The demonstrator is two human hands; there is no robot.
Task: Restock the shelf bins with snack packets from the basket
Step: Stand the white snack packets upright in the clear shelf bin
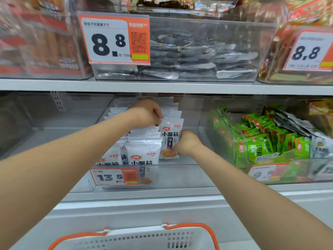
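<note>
**Placing a packet in the lower-shelf bin.** Both hands are in the clear bin [182,175] on the lower shelf. The left hand [146,114] pinches the top edge of a white spicy-strip packet [171,138] with curled fingers. The right hand [188,143] grips the packet's lower right corner. The packet stands upright, printed face toward the viewer, at the right end of the standing rows of like packets [144,152], which fill the left and far parts of the bin.

**Risks, as judged from this view:**
- To the right of the held packet the bin floor is bare. With nothing to lean on there, the packet may topple rightward or toward the near wall once let go.
- The left forearm crosses above the near rows. A careless withdrawal could brush their tops and tip them against the front wall behind the 13.5 price tag [115,176].
- The pinch takes only the thin seal edge, so the slick film may slip.

The white basket [137,239] with orange handles sits near and below; its contents are hidden. The bin of green packets [261,147] to the right is not involved.
</note>
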